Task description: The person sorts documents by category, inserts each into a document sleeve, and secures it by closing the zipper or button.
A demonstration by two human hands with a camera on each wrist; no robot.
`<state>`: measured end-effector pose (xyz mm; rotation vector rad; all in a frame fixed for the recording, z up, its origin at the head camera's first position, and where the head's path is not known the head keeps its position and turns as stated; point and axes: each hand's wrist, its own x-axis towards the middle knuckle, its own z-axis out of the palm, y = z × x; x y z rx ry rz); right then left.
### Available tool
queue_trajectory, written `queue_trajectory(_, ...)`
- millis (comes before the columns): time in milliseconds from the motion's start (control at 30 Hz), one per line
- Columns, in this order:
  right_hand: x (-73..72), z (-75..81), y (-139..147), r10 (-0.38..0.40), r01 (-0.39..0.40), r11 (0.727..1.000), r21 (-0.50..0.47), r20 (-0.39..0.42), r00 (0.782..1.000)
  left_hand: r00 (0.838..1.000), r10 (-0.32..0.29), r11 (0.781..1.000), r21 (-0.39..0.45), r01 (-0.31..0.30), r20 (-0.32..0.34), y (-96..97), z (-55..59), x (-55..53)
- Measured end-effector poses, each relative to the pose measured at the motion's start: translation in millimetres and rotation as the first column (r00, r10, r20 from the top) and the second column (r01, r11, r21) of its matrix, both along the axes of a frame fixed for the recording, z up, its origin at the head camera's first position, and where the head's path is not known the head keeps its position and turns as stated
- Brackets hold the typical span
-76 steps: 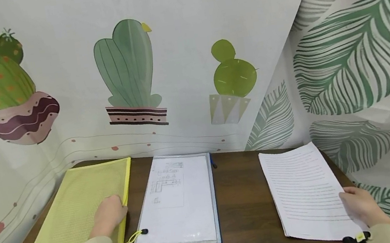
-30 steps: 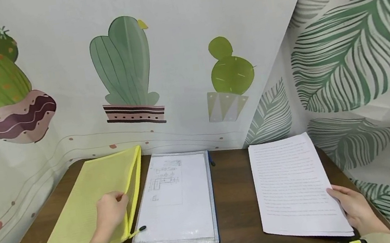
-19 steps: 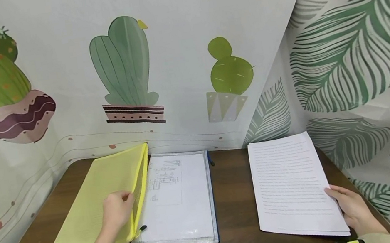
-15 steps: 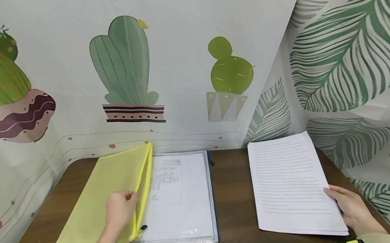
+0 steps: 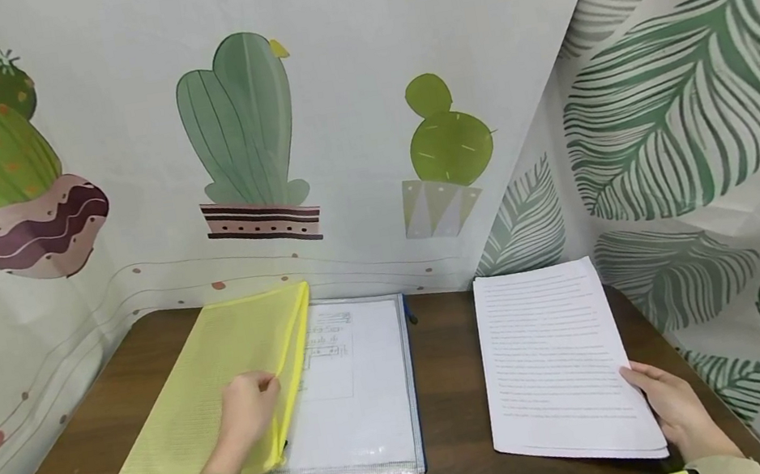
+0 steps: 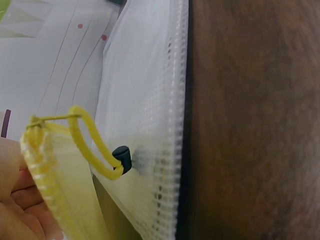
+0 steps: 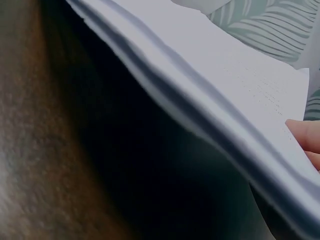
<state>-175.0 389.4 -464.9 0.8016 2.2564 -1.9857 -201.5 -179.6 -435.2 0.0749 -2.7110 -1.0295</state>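
Note:
My left hand (image 5: 247,408) pinches the upper layer of a yellow mesh zipper pouch (image 5: 203,386) near its right edge, which gapes along the zip. That edge overlaps a clear zipper pouch (image 5: 379,425) with a printed drawing sheet inside. A yellow cord loop (image 6: 92,145) with a black end hangs from the yellow pouch's corner, over the clear pouch. On the right, my right hand (image 5: 678,405) grips the right edge of a stack of printed paper (image 5: 553,358), thumb on top. In the right wrist view the stack's near edge is raised above the table.
Both pouches lie on a dark brown wooden table (image 5: 447,391). A white curtain (image 5: 346,111) with cactus prints stands behind it, and a leaf-print curtain (image 5: 684,101) runs along the right side. The clear pouch has a blue zip pull (image 5: 411,314) at its far right corner.
The yellow pouch has slid right in my left hand, its right edge lifting, opening and covering part of the clear pouch. My right hand has shifted the paper stack left, raising it.

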Motion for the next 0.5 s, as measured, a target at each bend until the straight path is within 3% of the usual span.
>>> queue_trajectory(500,-0.8,-3.2,-8,0.032,-0.032,0.999,0.019,-0.037,0.999,0.999,-0.035,0.999,0.002,0.035,-0.019,14.4,-7.4,-3.8)
